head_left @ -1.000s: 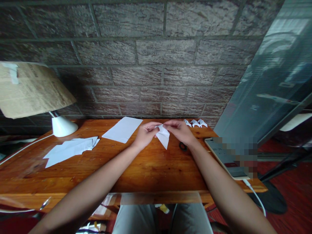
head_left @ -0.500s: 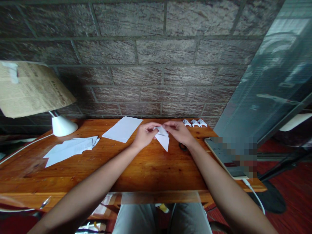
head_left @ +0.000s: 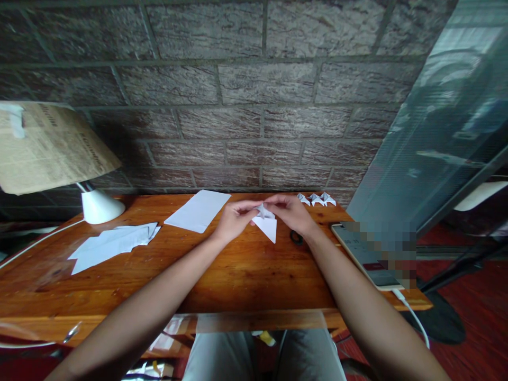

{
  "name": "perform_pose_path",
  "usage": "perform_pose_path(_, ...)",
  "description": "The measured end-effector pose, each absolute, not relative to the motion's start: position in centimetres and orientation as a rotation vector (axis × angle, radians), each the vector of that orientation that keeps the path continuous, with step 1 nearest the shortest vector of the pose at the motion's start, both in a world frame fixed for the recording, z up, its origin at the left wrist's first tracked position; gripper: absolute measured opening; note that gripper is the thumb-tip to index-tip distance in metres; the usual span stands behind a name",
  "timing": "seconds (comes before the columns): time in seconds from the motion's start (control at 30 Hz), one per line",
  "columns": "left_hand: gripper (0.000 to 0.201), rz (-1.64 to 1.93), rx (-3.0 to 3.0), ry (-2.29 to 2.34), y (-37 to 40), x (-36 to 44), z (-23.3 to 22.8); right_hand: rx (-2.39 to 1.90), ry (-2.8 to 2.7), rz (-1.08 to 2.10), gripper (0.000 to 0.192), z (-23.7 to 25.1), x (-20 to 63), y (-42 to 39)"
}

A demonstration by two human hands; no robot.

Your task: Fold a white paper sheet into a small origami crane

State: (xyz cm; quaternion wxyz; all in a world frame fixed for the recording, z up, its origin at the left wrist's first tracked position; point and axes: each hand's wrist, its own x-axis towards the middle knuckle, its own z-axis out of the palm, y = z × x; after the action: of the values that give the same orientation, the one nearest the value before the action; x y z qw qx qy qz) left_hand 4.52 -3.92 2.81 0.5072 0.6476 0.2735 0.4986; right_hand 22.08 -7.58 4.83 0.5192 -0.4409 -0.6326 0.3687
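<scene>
Between my two hands is a piece of white folded paper (head_left: 267, 228), its pointed flap hanging down toward me. My left hand (head_left: 237, 218) pinches its left side, thumb on the near face. On the upper right, the fingers of my right hand (head_left: 289, 212) are closed on the paper's edge. A fold opens at the top, partly covered by my fingertips. Just beneath my right wrist lies a dark ring-shaped object (head_left: 296, 237). Behind that hand, three small folded paper pieces (head_left: 316, 199) stand in a row at the table's back edge.
White sheets (head_left: 197, 211) lie left of my hands on the wooden table (head_left: 254, 280). Farther left are loose paper pieces (head_left: 113, 242) and a lamp (head_left: 101, 205). A tablet (head_left: 367, 256) with a white cable (head_left: 413, 315) lies at the right edge. A brick wall (head_left: 238, 127) rises behind.
The upper part of the folded paper has opened into a raised fold between my fingers. Its hanging point has swung slightly right. Both hands keep nearly the same place.
</scene>
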Motion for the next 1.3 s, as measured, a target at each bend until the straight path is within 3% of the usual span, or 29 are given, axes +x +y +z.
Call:
perform_pose_path(0.17,0.034,1.198,1.516,0.697,-3.79,4.69,2.67,-1.055,-1.511,0.903,0.030,4.74,22.11,-7.46)
perform_pose_path(0.67,0.027,1.231,1.504,0.664,-3.76,4.61,2.79,-1.032,-1.393,1.036,0.033,4.61,21.58,-7.50)
perform_pose_path(1.3,0.044,1.036,1.087,0.591,-3.02,4.70,1.98,-1.035,-1.375,0.974,0.028,4.01,21.26,-7.35)
